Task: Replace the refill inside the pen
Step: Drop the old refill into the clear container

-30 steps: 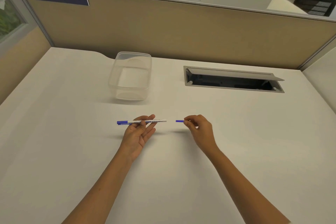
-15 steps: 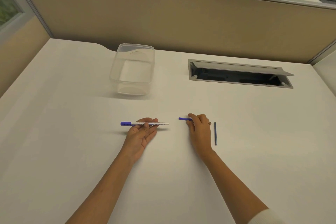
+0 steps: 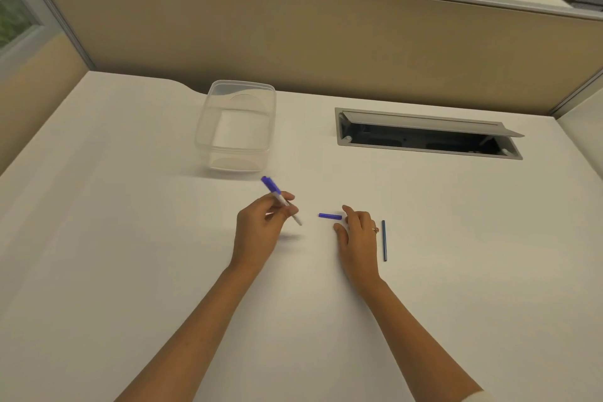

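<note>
Head view: white desk (image 3: 130, 271), tan partition (image 3: 326, 52) signed 435 | left hand (image 3: 261, 232) pinches tilted pen (image 3: 280, 201) | right hand (image 3: 357, 235) flat, fingers loose, beside blue cap (image 3: 330, 216) and refill (image 3: 384, 240)

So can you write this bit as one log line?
left hand: holds pen tilted | right hand: empty, on desk | blue cap, refill: on desk

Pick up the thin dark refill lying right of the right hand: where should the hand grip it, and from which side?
Judging by its pose, grip the refill near its middle, pinching across its width from above. It lies flat on the desk, long axis running toward and away from the person, clear on its right side. The right hand rests open just to its left, so thumb and forefinger can straddle it with little travel.
</note>
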A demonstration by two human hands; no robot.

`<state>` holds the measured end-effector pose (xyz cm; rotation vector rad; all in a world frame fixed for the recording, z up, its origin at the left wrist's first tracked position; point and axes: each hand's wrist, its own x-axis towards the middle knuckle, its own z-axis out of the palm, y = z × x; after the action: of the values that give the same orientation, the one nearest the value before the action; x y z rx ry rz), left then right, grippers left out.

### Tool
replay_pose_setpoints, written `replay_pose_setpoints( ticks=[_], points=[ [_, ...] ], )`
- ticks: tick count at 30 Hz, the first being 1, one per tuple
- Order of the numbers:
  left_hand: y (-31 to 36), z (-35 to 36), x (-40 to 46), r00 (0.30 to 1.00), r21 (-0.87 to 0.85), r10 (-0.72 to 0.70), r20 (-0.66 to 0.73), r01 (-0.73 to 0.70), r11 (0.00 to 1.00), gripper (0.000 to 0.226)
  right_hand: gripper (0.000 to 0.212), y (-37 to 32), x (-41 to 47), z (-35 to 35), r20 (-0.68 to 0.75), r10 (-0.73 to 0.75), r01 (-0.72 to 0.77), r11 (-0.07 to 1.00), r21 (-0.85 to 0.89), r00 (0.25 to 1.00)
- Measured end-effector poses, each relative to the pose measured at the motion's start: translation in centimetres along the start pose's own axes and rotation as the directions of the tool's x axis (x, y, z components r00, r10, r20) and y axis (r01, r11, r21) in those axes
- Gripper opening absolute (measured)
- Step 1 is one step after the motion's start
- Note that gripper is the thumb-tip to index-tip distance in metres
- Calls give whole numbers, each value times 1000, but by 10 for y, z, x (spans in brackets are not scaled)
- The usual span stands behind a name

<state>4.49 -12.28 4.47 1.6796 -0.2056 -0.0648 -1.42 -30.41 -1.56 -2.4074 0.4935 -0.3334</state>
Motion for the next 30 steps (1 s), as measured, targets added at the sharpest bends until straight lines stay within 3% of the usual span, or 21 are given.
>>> replay_pose_setpoints(
  ticks=[4,6,13,18,21,27,30],
  points=[
    [-3,4,3,982,275,-13,189,-40,961,5,34,0,-2,0,-9,-7,7,1000,0,1000],
    [-5,6,2,971,315,-45,235,-32,948,6,33,0,-2,0,-9,-11,11,1000,-5,1000],
    [3,10,5,990,310,58,127,-95,946,13,32,0,-4,0,-34,-29,28,1000,-11,999],
    [-7,7,4,946,400,-145,290,17,916,19,31,-1,-4,0,-30,-34,34,999,-23,999],
    [-3,7,6,954,388,-137,266,24,921,20,31,0,-5,0,-30,-32,31,999,-34,999],
    [9,11,7,995,307,63,76,-83,948,18,30,-1,-6,0,-41,-41,39,999,-37,998],
    [2,8,4,990,340,84,113,-118,933,6,30,-1,-6,0,-44,-48,46,998,-41,998]
  ],
)
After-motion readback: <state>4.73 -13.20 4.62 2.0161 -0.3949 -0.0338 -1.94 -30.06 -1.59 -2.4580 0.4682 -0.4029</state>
